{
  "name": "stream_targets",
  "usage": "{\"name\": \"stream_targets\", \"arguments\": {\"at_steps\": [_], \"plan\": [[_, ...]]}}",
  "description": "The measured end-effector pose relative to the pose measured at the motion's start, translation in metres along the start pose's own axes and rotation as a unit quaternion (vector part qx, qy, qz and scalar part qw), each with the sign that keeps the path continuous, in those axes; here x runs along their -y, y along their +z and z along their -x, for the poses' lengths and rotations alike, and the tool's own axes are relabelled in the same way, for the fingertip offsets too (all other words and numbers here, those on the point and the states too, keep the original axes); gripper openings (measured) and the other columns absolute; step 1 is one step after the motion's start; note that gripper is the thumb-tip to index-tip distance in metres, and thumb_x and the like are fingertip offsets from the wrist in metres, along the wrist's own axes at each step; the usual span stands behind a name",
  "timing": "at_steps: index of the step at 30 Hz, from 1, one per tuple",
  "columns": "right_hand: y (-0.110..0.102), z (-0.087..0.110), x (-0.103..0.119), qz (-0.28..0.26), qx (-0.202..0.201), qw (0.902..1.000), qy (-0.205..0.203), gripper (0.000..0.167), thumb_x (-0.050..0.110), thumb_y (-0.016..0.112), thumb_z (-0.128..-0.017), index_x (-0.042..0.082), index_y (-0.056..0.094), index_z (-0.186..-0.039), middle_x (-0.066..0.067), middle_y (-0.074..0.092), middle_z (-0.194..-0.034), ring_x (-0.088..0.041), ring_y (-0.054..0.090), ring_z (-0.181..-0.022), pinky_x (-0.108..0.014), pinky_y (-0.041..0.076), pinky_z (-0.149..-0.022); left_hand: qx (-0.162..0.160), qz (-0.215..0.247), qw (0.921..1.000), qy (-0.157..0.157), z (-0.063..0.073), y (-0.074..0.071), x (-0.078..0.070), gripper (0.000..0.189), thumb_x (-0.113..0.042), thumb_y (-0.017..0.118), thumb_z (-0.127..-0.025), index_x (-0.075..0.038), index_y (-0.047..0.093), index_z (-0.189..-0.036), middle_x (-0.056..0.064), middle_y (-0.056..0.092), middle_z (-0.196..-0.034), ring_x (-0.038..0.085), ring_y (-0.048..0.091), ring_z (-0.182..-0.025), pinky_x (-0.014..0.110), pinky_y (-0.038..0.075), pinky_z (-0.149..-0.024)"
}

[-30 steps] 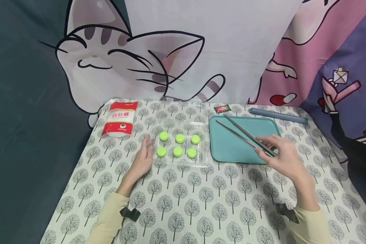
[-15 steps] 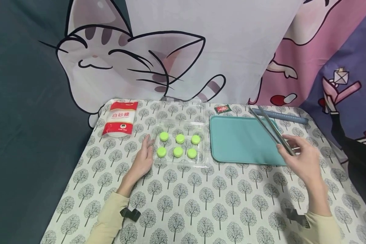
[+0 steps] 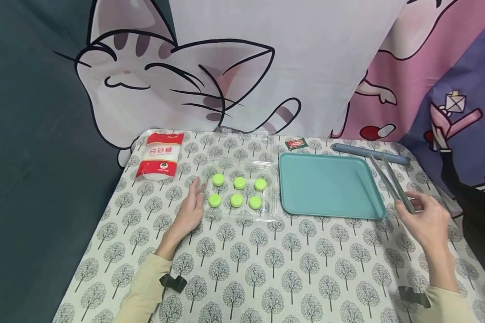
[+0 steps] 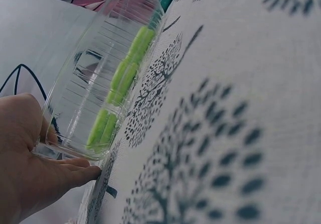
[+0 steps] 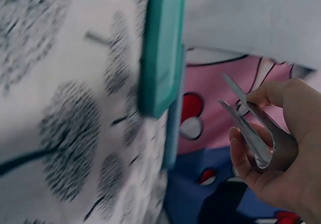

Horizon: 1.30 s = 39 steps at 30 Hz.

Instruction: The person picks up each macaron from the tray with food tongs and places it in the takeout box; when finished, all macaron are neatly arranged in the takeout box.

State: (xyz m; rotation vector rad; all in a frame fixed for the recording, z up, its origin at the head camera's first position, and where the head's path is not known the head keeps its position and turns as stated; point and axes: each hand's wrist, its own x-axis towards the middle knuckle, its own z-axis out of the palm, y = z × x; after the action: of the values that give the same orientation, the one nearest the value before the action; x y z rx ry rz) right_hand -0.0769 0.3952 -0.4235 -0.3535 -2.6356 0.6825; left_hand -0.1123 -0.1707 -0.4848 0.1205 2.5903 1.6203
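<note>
A clear plastic box [image 3: 266,218], its lid [image 3: 242,146] folded back, lies on the patterned cloth with several bright green macarons [image 3: 236,200] in two rows. My left hand [image 3: 191,211] holds the box's left edge; in the left wrist view the fingers [image 4: 75,173] lie low at its corner near the cloth. In my right hand [image 3: 428,220] is a pair of metal tongs [image 3: 394,186], gripped near the bend and raised beside the right edge of the teal tray [image 3: 331,184]. The tong tips stand apart with nothing between them.
A red and white bag of sugar [image 3: 160,155] lies at the back left. Behind the tray are a small green and red packet [image 3: 296,143] and a blue-grey rod [image 3: 369,153]. A cartoon cloth [image 3: 327,54] hangs behind the table.
My right hand has carried the tongs rightward, from above the tray to past its right edge. The left hand, box and macarons have stayed in place.
</note>
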Motion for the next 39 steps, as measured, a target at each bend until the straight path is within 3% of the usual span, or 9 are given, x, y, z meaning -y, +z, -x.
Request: {"name": "stream_targets", "arguments": {"at_steps": [4, 6, 8, 10, 13, 27, 32, 39], "plan": [[0.003, -0.001, -0.022, 0.008, 0.028, 0.9995, 0.011, 0.044, 0.022, 0.066, -0.089, -0.006, 0.066, -0.123, -0.036, 0.066, -0.105, 0.025, 0.025, -0.073, -0.057, 0.034, -0.097, -0.002, 0.0, 1.0, 0.0, 0.0, -0.001, 0.0, 0.06, -0.013, 0.032, -0.109, -0.005, 0.005, -0.162, 0.022, 0.035, -0.161, 0.044, 0.037, -0.146, 0.057, 0.024, -0.125], [0.005, -0.001, -0.033, 0.012, 0.044, 0.9987, 0.023, 0.045, 0.024, 0.064, -0.091, -0.007, 0.065, -0.123, -0.037, 0.066, -0.107, 0.019, 0.032, -0.075, -0.063, 0.033, -0.101, 0.0, 0.0, 1.0, -0.002, 0.001, -0.001, -0.001, 0.06, -0.014, 0.031, -0.109, -0.005, 0.004, -0.162, 0.022, 0.034, -0.162, 0.044, 0.037, -0.146, 0.057, 0.024, -0.125], [0.007, -0.001, -0.042, 0.019, 0.06, 0.9974, 0.035, 0.047, 0.026, 0.063, -0.092, -0.008, 0.064, -0.124, -0.039, 0.066, -0.11, 0.002, 0.049, -0.077, -0.066, 0.032, -0.103, 0.001, 0.002, 1.0, -0.004, 0.001, -0.001, -0.001, 0.06, -0.014, 0.031, -0.11, -0.006, 0.004, -0.163, 0.021, 0.034, -0.162, 0.044, 0.036, -0.147, 0.057, 0.024, -0.126], [0.008, -0.002, -0.051, 0.028, 0.072, 0.9961, 0.042, 0.048, 0.026, 0.062, -0.092, -0.01, 0.062, -0.124, -0.04, 0.064, -0.112, -0.025, 0.058, -0.084, -0.067, 0.032, -0.102, 0.003, 0.004, 1.0, -0.004, 0.002, -0.001, -0.002, 0.06, -0.014, 0.031, -0.11, -0.006, 0.003, -0.163, 0.021, 0.034, -0.162, 0.044, 0.035, -0.147, 0.057, 0.024, -0.126], [0.009, -0.003, -0.06, 0.038, 0.086, 0.9947, 0.044, 0.049, 0.026, 0.061, -0.092, -0.012, 0.06, -0.124, -0.043, 0.062, -0.115, -0.054, 0.053, -0.101, -0.068, 0.032, -0.1, 0.0, 0.003, 1.0, -0.004, 0.002, -0.001, -0.002, 0.061, -0.014, 0.032, -0.109, -0.006, 0.004, -0.163, 0.022, 0.034, -0.162, 0.044, 0.035, -0.147, 0.057, 0.024, -0.125], [0.009, -0.008, -0.072, 0.058, 0.155, 0.9842, 0.064, 0.053, 0.031, 0.06, -0.099, -0.012, 0.053, -0.129, -0.043, 0.058, -0.119, -0.058, 0.053, -0.103, -0.07, 0.028, -0.099, -0.001, -0.012, 0.9999, 0.001, -0.001, 0.0, 0.001, 0.059, -0.014, 0.031, -0.11, -0.003, 0.006, -0.162, 0.024, 0.036, -0.16, 0.046, 0.036, -0.146, 0.058, 0.026, -0.124], [0.012, -0.007, -0.075, 0.062, 0.148, 0.9853, 0.06, 0.05, 0.029, 0.062, -0.097, -0.011, 0.055, -0.127, -0.043, 0.06, -0.117, -0.058, 0.056, -0.1, -0.063, 0.037, -0.088, -0.001, -0.013, 0.9999, 0.003, -0.001, 0.0, 0.001, 0.059, -0.014, 0.031, -0.11, -0.003, 0.005, -0.162, 0.023, 0.035, -0.161, 0.046, 0.036, -0.146, 0.058, 0.026, -0.124], [0.015, -0.006, -0.077, 0.075, 0.148, 0.9834, 0.073, 0.053, 0.03, 0.064, -0.096, -0.011, 0.054, -0.127, -0.043, 0.06, -0.117, -0.06, 0.053, -0.103, -0.065, 0.04, -0.085, -0.004, -0.012, 0.9999, 0.0, 0.0, 0.0, 0.0, 0.059, -0.014, 0.032, -0.11, -0.004, 0.006, -0.162, 0.023, 0.036, -0.161, 0.046, 0.037, -0.146, 0.058, 0.027, -0.124]]}}
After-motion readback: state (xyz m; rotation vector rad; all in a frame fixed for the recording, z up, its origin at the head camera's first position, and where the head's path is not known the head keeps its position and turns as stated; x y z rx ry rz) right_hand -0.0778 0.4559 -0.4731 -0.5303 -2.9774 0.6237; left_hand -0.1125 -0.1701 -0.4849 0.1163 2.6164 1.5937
